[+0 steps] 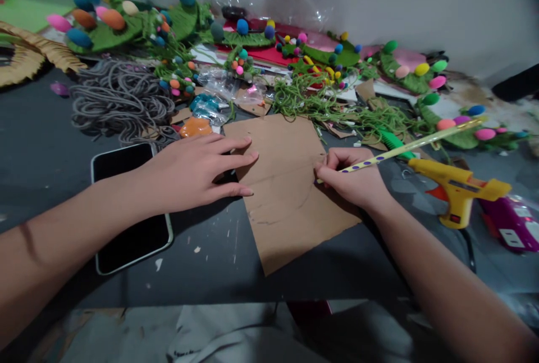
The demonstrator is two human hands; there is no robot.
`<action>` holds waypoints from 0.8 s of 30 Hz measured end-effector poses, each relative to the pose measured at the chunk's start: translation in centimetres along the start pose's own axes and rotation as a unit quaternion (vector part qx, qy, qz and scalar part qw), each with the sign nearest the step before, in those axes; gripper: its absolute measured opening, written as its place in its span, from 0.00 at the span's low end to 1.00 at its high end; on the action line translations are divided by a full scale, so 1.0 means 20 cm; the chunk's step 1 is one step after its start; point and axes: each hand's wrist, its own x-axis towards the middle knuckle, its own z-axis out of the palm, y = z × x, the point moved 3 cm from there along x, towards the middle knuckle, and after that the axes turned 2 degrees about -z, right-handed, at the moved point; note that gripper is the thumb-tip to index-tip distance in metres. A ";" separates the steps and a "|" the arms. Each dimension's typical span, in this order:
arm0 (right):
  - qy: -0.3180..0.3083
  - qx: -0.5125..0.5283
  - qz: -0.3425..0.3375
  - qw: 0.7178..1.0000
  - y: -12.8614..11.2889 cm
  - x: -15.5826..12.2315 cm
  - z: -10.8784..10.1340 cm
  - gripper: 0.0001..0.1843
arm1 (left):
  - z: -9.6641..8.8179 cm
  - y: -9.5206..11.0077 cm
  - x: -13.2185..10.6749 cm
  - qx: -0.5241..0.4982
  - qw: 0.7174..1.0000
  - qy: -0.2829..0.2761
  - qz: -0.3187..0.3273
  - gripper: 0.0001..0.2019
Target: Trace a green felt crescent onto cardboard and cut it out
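Observation:
A brown cardboard sheet point(290, 222) lies on the dark table, with faint curved pencil lines on its face. My left hand point(197, 169) is spread flat, its fingertips resting on the sheet's left edge. Closed around a pale yellow pencil with purple dots point(391, 152), my right hand point(351, 177) rests on the right part of the sheet. The pencil's tip is down at the cardboard, and its long end points up to the right. Beneath my left forearm sits a phone point(135, 245) with a dark screen.
A yellow glue gun point(461, 186) and a purple power strip point(514, 222) lie at the right. Grey cord point(120, 99) is heaped at the left. Green yarn scraps point(303, 96) and green pieces with coloured balls point(105, 28) line the back. The table's front edge point(236, 300) is near me.

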 end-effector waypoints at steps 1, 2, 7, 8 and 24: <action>0.003 0.002 0.000 1.000 0.00 0.00 0.00 0.18 | 0.00 0.00 0.00 0.003 1.000 -0.001 0.000 0.33; 0.011 0.004 0.000 1.000 0.00 -0.01 0.00 0.18 | 0.00 0.00 0.00 0.005 1.000 -0.002 0.000 0.33; -0.032 0.026 0.008 0.999 0.01 -0.03 0.01 0.20 | 0.00 0.00 0.00 -0.003 1.000 -0.001 -0.003 0.33; -0.029 0.038 0.008 0.999 0.01 -0.03 0.00 0.21 | 0.01 0.00 0.00 -0.009 1.000 -0.001 -0.003 0.33; 0.040 0.112 0.029 0.992 -0.01 0.05 -0.03 0.29 | -0.04 -0.07 -0.02 -0.074 0.995 -0.046 0.052 0.32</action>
